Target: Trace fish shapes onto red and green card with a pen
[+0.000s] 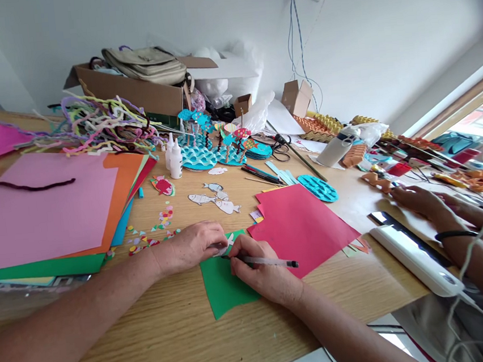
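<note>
My right hand (260,267) is closed round a pen (270,262), its tip down by a small white paper fish cutout (226,248). That cutout lies on a sheet of green paper (226,288) and is partly covered by my fingers. From the left, my left hand (198,245) pins the cutout with bent fingers pressed together. Red paper (299,226) lies just beyond my right hand. Several more white paper fish (227,206) rest on the table past the green sheet, near a decorated red fish (163,185).
Stacked coloured paper (48,211) lies left, with tangled pipe cleaners (108,122) behind. Glue bottles (175,160) stand near blue wavy paper crafts (199,156). Small confetti pieces (145,241) are scattered beside my left forearm. At right, another person's hand (418,201) is near a white device (415,258).
</note>
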`<act>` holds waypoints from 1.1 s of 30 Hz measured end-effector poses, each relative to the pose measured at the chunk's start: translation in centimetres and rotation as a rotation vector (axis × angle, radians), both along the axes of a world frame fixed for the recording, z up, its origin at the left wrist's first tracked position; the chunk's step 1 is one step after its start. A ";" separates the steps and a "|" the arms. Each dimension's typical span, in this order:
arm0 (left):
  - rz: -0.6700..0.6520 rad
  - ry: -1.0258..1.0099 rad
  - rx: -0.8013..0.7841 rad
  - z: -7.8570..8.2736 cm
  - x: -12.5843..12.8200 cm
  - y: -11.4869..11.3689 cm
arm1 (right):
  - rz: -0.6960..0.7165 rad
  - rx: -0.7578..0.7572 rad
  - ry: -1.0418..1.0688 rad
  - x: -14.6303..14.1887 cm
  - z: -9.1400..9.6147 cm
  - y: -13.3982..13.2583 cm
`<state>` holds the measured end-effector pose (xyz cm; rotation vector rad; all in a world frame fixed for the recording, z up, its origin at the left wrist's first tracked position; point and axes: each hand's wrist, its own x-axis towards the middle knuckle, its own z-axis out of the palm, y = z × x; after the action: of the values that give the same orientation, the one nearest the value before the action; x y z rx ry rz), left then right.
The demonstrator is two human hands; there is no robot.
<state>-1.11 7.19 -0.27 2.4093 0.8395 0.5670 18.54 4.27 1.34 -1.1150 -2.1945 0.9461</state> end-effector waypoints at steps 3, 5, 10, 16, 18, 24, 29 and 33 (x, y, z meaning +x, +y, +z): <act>0.000 -0.002 0.005 0.0 0.0 0.0 | -0.006 0.003 -0.014 -0.1 0.0 0.0; -0.003 -0.001 0.006 0.0 0.0 0.0 | -0.008 0.000 -0.017 -0.2 0.0 0.0; -0.012 -0.004 -0.002 0.1 0.0 0.0 | 0.002 0.003 -0.024 -0.4 0.1 0.0; -0.025 -0.020 -0.016 0.4 0.1 -0.1 | 0.036 0.015 -0.016 -0.5 0.1 0.1; -0.025 -0.025 -0.019 0.4 0.1 -0.1 | 0.036 0.017 -0.021 -0.6 0.1 0.1; -0.023 -0.031 -0.025 0.3 0.0 0.0 | 0.044 0.008 -0.011 -0.7 0.1 0.1; -0.024 -0.039 -0.034 0.7 0.1 -0.2 | 0.053 0.008 -0.014 -0.8 0.3 0.2; -0.024 -0.047 -0.041 0.7 0.1 -0.2 | 0.079 -0.005 -0.025 -0.8 0.5 0.4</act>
<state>-1.01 6.94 0.46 2.3564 0.7934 0.5887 17.73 4.64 1.81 -1.0546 -2.2717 0.9762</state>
